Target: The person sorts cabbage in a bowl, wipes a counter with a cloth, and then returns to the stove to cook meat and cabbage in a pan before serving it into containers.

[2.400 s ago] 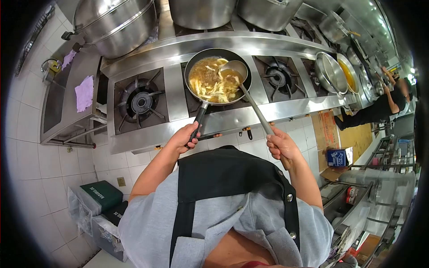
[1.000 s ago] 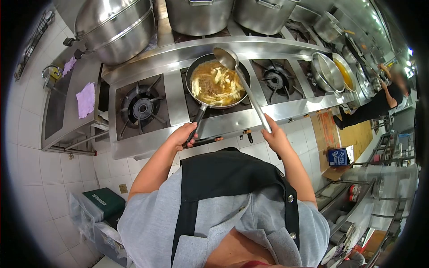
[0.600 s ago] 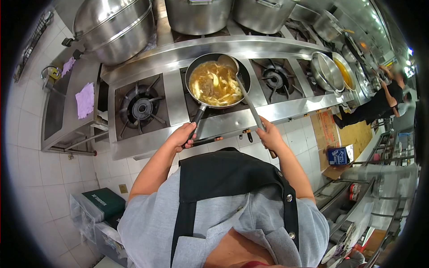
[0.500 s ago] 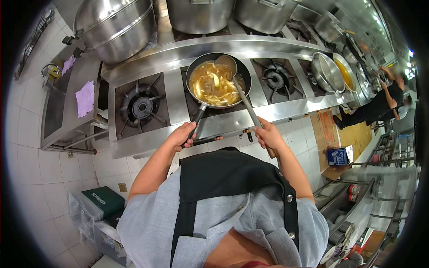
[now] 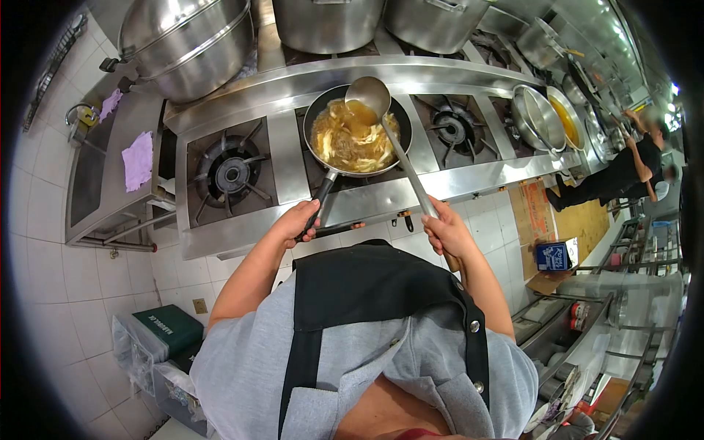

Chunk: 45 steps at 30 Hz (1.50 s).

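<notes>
From my distance, I see the left hand (image 5: 302, 220) closed around the black handle (image 5: 321, 196) and the right hand (image 5: 449, 229) gripping the ladle (image 5: 407, 165). The pan (image 5: 400, 121) is over the stove (image 5: 284, 147), holding saucy food (image 5: 352, 150). I judge the step as stirring or basting; the next move calls for a steady pan and a low, gentle tilt of the ladle. Farther, large pots (image 5: 330, 28) stand.

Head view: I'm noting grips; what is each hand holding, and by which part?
The left hand holds the pan by its black handle; the right hand holds the ladle by its long handle, near the end outside the pan.
</notes>
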{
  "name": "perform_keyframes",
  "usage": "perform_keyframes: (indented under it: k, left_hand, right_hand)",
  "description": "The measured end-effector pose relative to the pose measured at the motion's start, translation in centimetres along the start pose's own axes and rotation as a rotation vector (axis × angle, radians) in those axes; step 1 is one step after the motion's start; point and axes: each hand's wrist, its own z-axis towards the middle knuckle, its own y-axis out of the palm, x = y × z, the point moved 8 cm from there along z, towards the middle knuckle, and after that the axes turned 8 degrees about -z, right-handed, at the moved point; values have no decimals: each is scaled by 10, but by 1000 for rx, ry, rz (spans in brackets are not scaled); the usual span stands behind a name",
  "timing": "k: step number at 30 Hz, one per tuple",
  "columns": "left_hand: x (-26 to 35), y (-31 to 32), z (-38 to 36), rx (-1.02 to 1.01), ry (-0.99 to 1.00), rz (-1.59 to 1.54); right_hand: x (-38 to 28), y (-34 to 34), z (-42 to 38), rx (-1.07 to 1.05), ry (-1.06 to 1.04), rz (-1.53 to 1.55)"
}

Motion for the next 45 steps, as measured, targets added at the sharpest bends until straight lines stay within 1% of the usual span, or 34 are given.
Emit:
perform_keyframes:
  k: [3,6,10,13,16,19,22,25,28,34,45]
  left_hand:
    - [-2,-7,8,44,44,118]
    - [5,-6,9,67,143,174]
    - [6,-4,7,42,142,159]
    - [6,-4,7,32,123,149]
    - [4,-2,7,15,102,130]
    - [-1,0,9,-12,74,107]
    - [-3,2,10,-12,74,114]
    - [-2,2,9,1,76,110]
    - [-2,4,7,16,73,83]
    - [-2,8,5,26,71,80]
    - [-5,11,4,33,53,77]
  right_hand:
    - [-4,-3,-8,64,-4,-71]
    - [-6,-7,-15,136,-42,-193]
    - [-12,-11,-36,234,-36,-380]
    - [-5,-16,-48,267,-154,-567]
    - [8,-16,-56,234,-79,-575]
    - [15,-15,-57,210,-82,-607]
    - [18,-16,-53,205,-34,-611]
    - [13,-13,-53,209,-160,-602]
    - [13,-12,-54,204,-182,-667]
    - [26,-11,-49,177,-6,-671]
    - [14,-10,-54,206,-68,-692]
